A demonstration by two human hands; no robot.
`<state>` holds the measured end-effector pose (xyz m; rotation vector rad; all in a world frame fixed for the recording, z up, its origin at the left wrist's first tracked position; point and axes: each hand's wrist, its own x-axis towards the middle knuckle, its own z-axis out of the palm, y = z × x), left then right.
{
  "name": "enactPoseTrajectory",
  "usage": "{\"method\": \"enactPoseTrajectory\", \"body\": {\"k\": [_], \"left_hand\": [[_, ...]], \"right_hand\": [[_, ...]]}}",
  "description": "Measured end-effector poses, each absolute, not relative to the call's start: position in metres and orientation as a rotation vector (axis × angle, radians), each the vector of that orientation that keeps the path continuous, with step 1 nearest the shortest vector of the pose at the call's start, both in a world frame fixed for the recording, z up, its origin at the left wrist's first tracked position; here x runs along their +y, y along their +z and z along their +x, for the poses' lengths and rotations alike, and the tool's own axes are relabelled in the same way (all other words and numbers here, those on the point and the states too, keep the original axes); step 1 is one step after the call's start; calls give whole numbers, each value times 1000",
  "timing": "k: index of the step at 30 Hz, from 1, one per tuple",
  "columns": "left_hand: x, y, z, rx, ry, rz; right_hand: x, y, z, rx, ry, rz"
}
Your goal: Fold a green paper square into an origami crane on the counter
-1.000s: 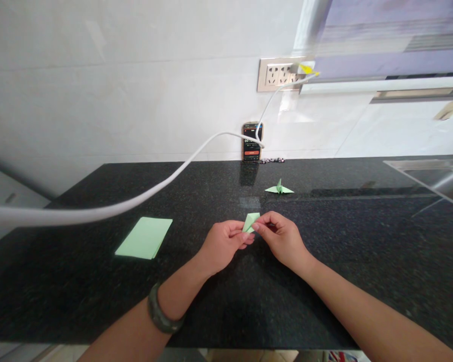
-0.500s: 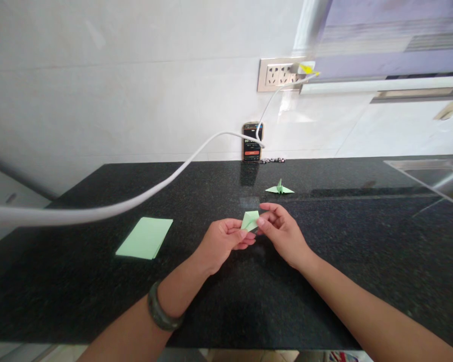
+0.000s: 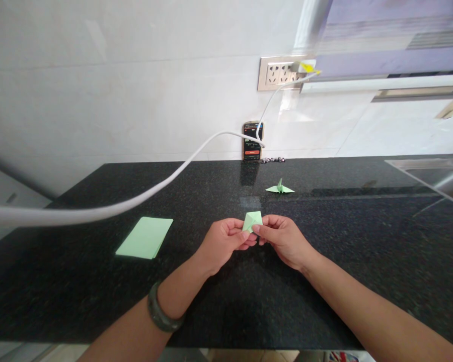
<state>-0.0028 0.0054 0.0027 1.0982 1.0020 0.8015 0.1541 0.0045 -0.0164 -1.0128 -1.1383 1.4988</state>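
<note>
A small piece of folded light-green paper is held above the counter between both hands. My left hand pinches its lower left side, thumb on top and fingers beneath. On its right side my right hand grips it, the thumb pressing on the lower front and the fingers curled behind. The paper's back face is hidden. Beyond the hands, a folded green paper crane stands with its wings spread. To the left of my left hand lies a stack of green paper sheets.
The dark speckled counter runs back to a white tiled wall. A phone leans there below a socket panel. A white cable crosses in front of the view on the left. At the far right is a metal sink.
My right hand has lowered its raised fingers and closed them behind the folded paper, its thumb moving down and left. The paper has shifted slightly right.
</note>
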Motion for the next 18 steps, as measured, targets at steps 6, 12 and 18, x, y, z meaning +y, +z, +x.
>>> {"method": "enactPoseTrajectory", "body": {"k": [6, 12, 18], "left_hand": [[5, 1, -3, 983, 759, 1126], [5, -1, 0, 1043, 774, 1159], [5, -1, -2, 1033, 758, 1180]], "right_hand": [[4, -15, 154, -1117, 1495, -1059], [3, -15, 154, -1121, 1497, -1091], [3, -13, 158, -1132, 1539, -1088]]}}
